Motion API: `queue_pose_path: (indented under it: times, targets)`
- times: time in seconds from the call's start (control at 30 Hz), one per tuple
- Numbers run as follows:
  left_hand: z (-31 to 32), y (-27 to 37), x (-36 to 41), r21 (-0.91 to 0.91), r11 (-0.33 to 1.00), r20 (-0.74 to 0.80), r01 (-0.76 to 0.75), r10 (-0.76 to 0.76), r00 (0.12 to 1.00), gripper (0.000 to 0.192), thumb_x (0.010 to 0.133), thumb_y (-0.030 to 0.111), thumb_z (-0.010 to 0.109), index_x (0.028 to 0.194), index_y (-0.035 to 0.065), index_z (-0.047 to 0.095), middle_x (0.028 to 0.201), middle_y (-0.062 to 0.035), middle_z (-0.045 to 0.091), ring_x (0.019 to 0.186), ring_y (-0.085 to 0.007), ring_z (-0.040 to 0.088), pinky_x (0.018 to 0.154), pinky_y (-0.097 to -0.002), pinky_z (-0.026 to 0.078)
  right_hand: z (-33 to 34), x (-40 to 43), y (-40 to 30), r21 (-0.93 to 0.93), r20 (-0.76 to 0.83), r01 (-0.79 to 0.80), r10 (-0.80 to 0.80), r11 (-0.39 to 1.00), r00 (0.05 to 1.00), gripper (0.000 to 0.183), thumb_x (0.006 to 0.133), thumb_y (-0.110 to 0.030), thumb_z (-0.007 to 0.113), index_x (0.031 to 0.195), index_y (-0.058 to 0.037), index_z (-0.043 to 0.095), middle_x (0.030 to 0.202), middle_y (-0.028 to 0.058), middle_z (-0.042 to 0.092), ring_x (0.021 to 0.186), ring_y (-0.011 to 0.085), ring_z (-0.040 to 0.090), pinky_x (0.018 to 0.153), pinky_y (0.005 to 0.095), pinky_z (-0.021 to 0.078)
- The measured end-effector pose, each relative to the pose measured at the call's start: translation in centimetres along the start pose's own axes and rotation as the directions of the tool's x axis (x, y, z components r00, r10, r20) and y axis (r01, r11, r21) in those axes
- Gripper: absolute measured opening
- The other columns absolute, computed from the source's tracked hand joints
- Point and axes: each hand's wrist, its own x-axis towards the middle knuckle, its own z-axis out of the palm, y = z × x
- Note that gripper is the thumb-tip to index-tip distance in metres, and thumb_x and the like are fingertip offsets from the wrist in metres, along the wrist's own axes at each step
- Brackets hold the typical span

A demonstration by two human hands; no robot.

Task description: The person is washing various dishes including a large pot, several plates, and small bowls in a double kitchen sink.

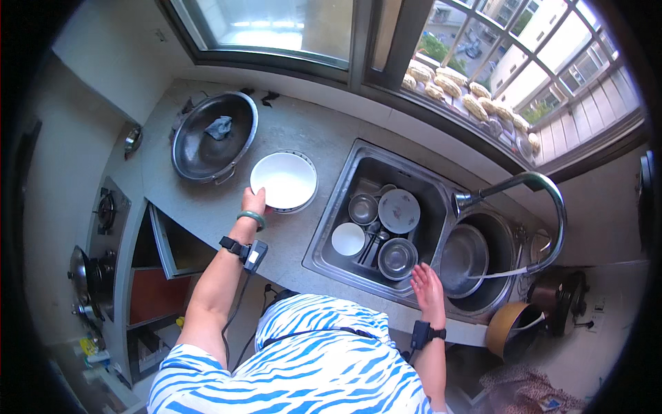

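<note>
My left hand [254, 201] grips the near rim of a white bowl [285, 179], which sits on or just above patterned dishware on the grey counter. Over the front edge of the steel double sink [331, 248], my right hand [426, 285] hangs with its fingers extended, holding nothing. Inside the larger basin lie a white plate with a floral print [399, 211], a small white bowl [348, 239], a metal bowl [363, 209], a clear or metal bowl [397, 259] and several spoons [378, 235]. A large metal bowl [464, 261] rests in the round basin.
A large steel basin [209, 155] holding a grey cloth [219, 128] stands at the counter's back left. The curved faucet [556, 207] arches over the right basin. A cabinet door [168, 248] hangs ajar below the counter. A brown pot [504, 328] is beside the sink at right.
</note>
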Motion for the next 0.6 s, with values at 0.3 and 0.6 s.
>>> queue_pose_path:
  times: [0.3,0.6]
  targets:
    - [-0.7,0.4,-0.5,0.603,0.779,-0.101,-0.175,0.292,0.951,0.045,0.081,0.035,0.056,0.102,-0.0025,0.040,0.093,-0.0274,0.057,0.086,-0.0413,0.056,0.074,-0.0444,0.044,5.0,9.9,1.8,-0.399,0.037,-0.056,0.077,0.915,0.996,0.029,0.089,-0.027,0.048,0.110,-0.0071,0.050,0.099,0.0049,0.060,0.086,0.0121,0.057,0.069,0.0234,0.0441]
    - [-2.9,-4.4,0.2,0.277,0.943,-0.136,-0.183,0.228,0.964,0.031,0.087,0.032,0.050,0.094,0.0047,0.037,0.062,-0.0051,0.046,0.044,-0.0131,0.043,0.037,-0.0266,0.037,7.1,24.0,5.0,-0.956,0.284,0.259,-0.217,-0.136,0.934,0.043,0.075,-0.024,0.062,0.110,-0.0016,0.052,0.110,0.0158,0.056,0.098,0.0288,0.055,0.083,0.0345,0.0445]
